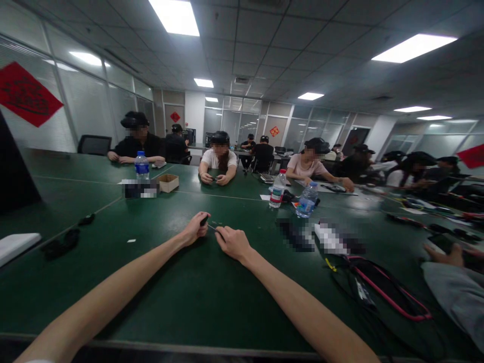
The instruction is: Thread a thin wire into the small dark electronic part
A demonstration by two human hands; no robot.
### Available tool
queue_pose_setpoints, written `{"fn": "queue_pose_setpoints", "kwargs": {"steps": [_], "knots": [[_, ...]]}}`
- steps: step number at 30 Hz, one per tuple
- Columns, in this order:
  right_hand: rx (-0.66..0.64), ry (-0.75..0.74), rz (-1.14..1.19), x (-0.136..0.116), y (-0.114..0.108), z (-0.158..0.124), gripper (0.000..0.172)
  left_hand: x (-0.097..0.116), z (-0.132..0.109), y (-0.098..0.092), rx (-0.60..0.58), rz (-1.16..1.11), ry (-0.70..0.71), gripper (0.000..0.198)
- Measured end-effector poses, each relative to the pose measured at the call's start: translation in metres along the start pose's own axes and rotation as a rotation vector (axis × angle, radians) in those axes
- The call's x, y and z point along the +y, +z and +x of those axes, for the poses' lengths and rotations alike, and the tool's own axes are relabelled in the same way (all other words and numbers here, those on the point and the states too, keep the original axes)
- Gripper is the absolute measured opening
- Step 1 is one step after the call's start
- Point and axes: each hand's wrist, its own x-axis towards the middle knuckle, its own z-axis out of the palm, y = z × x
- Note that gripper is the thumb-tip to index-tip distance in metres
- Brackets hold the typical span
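Observation:
Both my forearms reach out over the green table (189, 297). My left hand (194, 229) is curled shut around a small dark object (204, 220) that pokes out above the fingers. My right hand (232, 243) lies just to its right, fingers pinched together at a thin pale piece (212, 227) that runs between the two hands. The object is too small to name. The hands almost touch each other on the table top.
Two water bottles (278, 189) (307, 200) stand beyond my hands, a third (141, 166) by a small cardboard box (168, 182) at the left. A dark bag with pink straps (381, 290) lies at the right. Several people sit around the table; another person's hand (448, 254) rests at right.

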Motion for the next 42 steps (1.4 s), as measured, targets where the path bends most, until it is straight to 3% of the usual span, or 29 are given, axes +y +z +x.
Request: {"fn": "queue_pose_setpoints", "kwargs": {"steps": [16,36,42], "knots": [[-0.042,0.055,-0.042,-0.005,-0.003,-0.003,0.046,-0.004,0.003,0.000,0.017,0.122,0.036,0.039],[-0.054,0.115,-0.082,-0.012,0.005,-0.002,0.042,0.005,0.000,0.009,0.056,0.096,-0.021,0.028],[-0.072,0.352,0.003,0.018,0.010,0.003,0.040,0.002,0.000,0.003,0.025,0.057,-0.013,0.029]]}}
